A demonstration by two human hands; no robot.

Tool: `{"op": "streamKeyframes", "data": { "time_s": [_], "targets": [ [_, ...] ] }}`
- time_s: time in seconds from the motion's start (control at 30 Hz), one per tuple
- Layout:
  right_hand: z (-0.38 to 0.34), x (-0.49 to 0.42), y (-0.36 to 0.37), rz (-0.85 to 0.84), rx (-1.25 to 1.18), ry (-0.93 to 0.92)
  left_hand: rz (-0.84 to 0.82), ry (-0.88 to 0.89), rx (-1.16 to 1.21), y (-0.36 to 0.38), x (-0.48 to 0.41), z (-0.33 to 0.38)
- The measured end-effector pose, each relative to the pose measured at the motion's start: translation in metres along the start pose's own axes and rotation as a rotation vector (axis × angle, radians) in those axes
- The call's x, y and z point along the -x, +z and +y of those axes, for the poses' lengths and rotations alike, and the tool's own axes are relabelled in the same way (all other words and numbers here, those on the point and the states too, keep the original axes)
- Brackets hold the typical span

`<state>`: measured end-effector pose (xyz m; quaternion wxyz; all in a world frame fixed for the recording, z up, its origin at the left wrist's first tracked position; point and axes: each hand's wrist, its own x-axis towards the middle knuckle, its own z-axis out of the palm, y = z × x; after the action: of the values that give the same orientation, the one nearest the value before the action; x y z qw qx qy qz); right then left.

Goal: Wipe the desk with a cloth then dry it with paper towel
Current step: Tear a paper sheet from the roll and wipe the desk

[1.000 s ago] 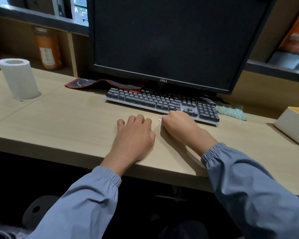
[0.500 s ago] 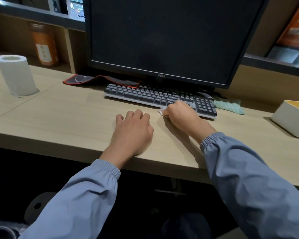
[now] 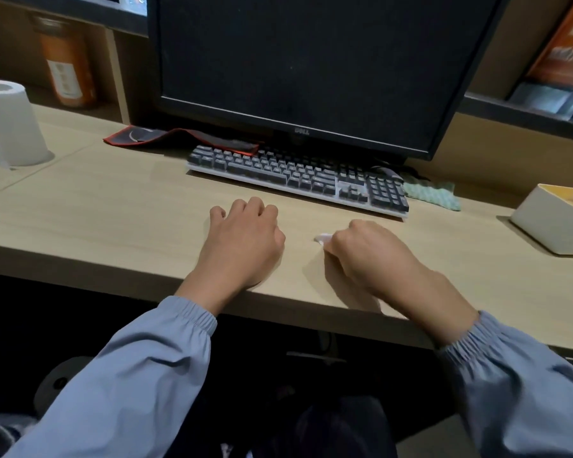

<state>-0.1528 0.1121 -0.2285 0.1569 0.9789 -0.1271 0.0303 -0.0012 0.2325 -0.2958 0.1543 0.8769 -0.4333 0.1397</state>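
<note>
Table (image 3: 119, 219): light wood-grain top. Both hands are on it, in front of the keyboard (image 3: 295, 176).

Right hand (image 3: 371, 256): fingers curled into a fist around a piece of paper towel (image 3: 323, 238). Only a small white crumpled tip shows, at the thumb side of the fist; the rest is hidden inside the hand. The tip lies at the table surface, between the two hands and nearer the right one.

Left hand (image 3: 242, 241): rests on the table, knuckles up, fingers loosely bent, holding nothing. It is apart from the right hand.

Cloth (image 3: 432, 193): pale green, textured, bunched flat on the table just beside the right end of the keyboard, partly under the monitor (image 3: 311, 61). Neither hand touches it.

Paper roll (image 3: 9, 123): white, upright, at the far left of the table, well apart from the hands.

Other items: a black mouse pad (image 3: 179, 138) with a red edge lies behind the left end of the keyboard. A white tissue box (image 3: 556, 219) stands at the right edge. An orange bottle (image 3: 67, 71) stands on the shelf at the back left.
</note>
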Motion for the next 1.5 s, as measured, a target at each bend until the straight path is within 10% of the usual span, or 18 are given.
{"op": "streamKeyframes", "data": {
  "time_s": [1.5],
  "targets": [
    [0.003, 0.105, 0.001, -0.107, -0.174, -0.069, -0.057, 0.041, 0.148, 0.010, -0.004, 0.079]
  ]
}}
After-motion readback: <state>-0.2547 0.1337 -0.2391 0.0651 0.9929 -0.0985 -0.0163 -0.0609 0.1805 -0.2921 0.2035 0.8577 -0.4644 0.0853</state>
